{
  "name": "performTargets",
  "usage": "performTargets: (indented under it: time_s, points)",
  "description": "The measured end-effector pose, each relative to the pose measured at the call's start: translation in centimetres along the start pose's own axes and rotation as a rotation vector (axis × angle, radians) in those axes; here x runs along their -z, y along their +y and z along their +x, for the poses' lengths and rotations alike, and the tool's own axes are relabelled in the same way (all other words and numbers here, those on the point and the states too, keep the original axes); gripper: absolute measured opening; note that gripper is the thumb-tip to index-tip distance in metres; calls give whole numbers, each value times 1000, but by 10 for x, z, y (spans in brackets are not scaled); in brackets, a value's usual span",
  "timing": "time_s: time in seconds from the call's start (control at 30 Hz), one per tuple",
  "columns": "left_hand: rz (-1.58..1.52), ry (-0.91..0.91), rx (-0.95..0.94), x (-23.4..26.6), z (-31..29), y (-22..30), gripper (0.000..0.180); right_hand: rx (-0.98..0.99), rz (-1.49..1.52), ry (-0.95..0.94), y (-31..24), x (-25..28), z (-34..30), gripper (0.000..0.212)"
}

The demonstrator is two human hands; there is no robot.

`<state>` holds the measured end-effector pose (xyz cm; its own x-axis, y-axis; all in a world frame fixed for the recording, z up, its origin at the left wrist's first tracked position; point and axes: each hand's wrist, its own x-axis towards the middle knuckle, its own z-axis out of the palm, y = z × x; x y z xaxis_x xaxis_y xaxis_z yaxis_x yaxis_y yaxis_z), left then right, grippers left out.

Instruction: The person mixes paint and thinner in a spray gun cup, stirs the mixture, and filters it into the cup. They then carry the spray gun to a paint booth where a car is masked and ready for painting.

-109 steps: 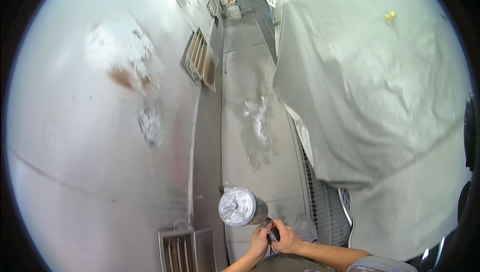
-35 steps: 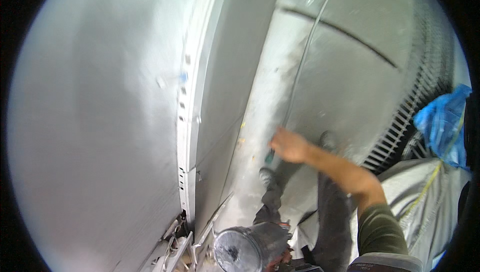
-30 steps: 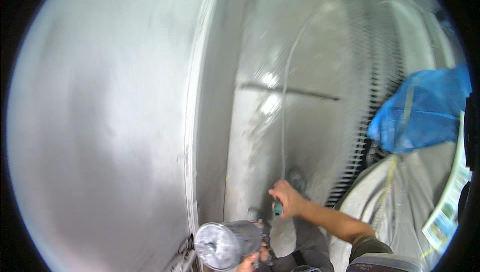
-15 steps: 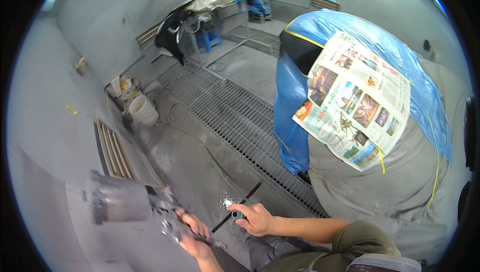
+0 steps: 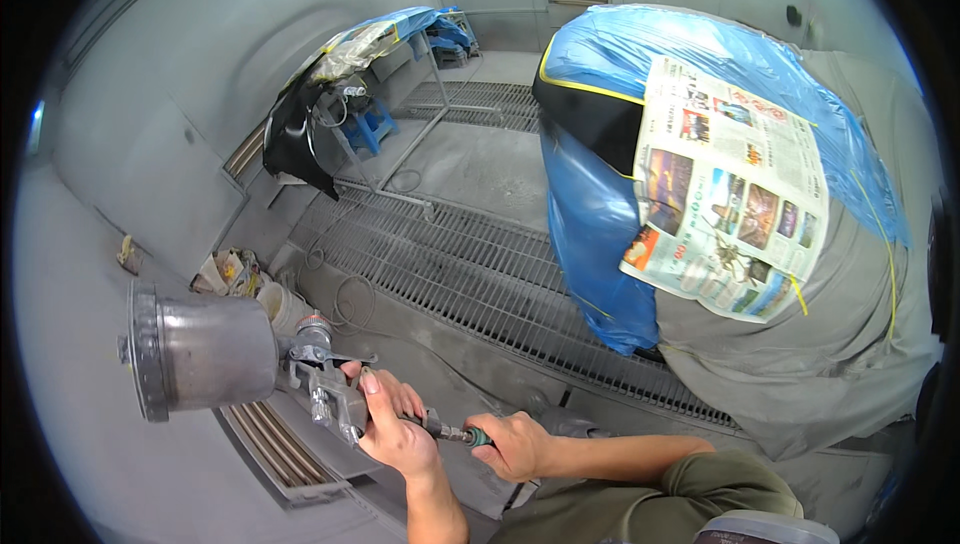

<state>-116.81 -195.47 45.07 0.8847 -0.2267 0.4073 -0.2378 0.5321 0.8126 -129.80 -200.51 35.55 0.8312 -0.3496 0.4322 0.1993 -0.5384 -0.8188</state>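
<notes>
My left hand (image 5: 398,429) is closed round the handle of a metal spray gun (image 5: 335,394), which lies on its side in the air. Its large grey paint cup (image 5: 215,354) points to the left. In my right hand (image 5: 522,446) is a green air hose coupling (image 5: 479,437), pinched between thumb and curled fingers. The coupling sits end to end with the fitting (image 5: 450,431) at the base of the gun's handle. Whether it is locked on, I cannot tell. The hose behind it is mostly hidden by my right hand.
On the right stands a vehicle under blue film (image 5: 690,34), newspaper (image 5: 740,204) and a grey cover (image 5: 800,354). A black car panel (image 5: 295,139) hangs on a metal stand at the far left. Floor grating (image 5: 450,274), a loose hose (image 5: 350,306) and a white bucket (image 5: 285,306) lie beyond the gun.
The gun has swung upright-side toward the right hand, its handle end now meeting the coupling, which was apart from it before. My view has turned somewhat to the right.
</notes>
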Motion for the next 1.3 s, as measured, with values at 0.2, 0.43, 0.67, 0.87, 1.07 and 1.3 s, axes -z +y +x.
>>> performTargets:
  time_s: [0.2, 0.43, 0.67, 0.87, 1.07, 1.3]
  points:
    - [101, 12, -14, -22, 120, -51, 27, -15, 98, -23, 54, -8, 129, 41]
    - [70, -37, 85, -81, 228, -90, 29, -212, 387, -111, 80, 28, 240, 49]
    - [-32, -285, 373, -86, 273, -178, 31, -420, 441, -216, 134, 48, 298, 48]
    - [1, -603, 651, -60, 284, -258, 52, -163, 94, 210, 202, 58, 351, 107]
    - [411, -1124, 9, 0, 352, -296, 71, -614, 623, 559, 255, 6, 414, 85]
    - [610, -963, 383, 65, 419, -380, 35, -977, 337, 654, 280, -59, 451, 54]
